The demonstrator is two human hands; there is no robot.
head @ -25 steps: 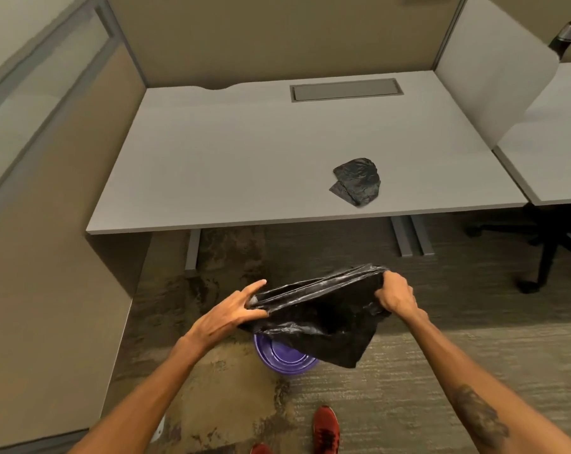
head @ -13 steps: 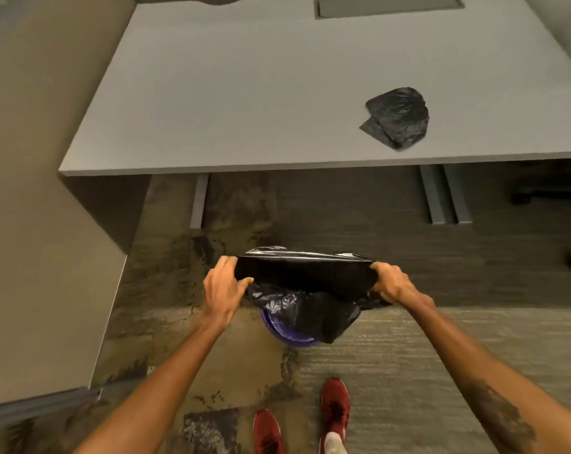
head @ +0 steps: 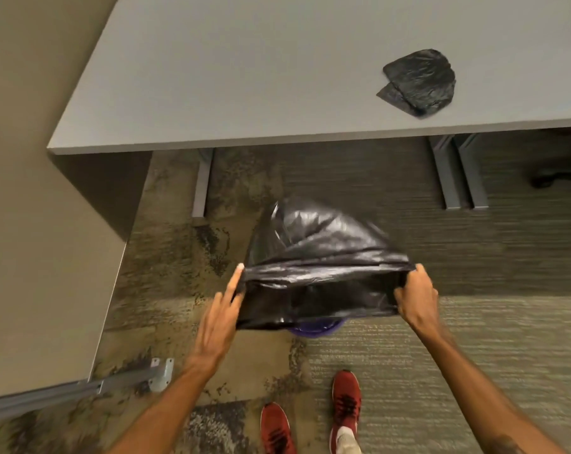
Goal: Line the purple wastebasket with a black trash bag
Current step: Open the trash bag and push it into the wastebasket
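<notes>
Nearest me are my two red shoes (head: 313, 421) on the carpet, and from either side my forearms reach forward to the bag. My left hand (head: 220, 314) lies along the left edge of the black trash bag (head: 320, 276) with fingers stretched long and nearly flat – I judge it is pinching the film against the thumb, though I cannot tell how firm that pinch is. My right hand (head: 417, 298) is curled tight on the right edge of the mouth, clearly holding it. Between them the mouth is pulled into a wide, shallow slot, and the body of the bag billows up behind in a dome, blurred.

The purple wastebasket (head: 313, 328) stands on the floor directly under the bag; only a thin sliver of its rim shows below the near edge of the plastic.

To do this step well I would let the puffed body settle down into the basket rather than over it, keep both edges spread wider than the rim, and lower evenly so the near lip does not snag first – the left hold looks the weaker one.

Further off, the grey desk (head: 245, 77) carries a folded black bag (head: 418, 81) near its front right.

Count: two hands, two shoes, two black bags, one wastebasket, one desk
</notes>
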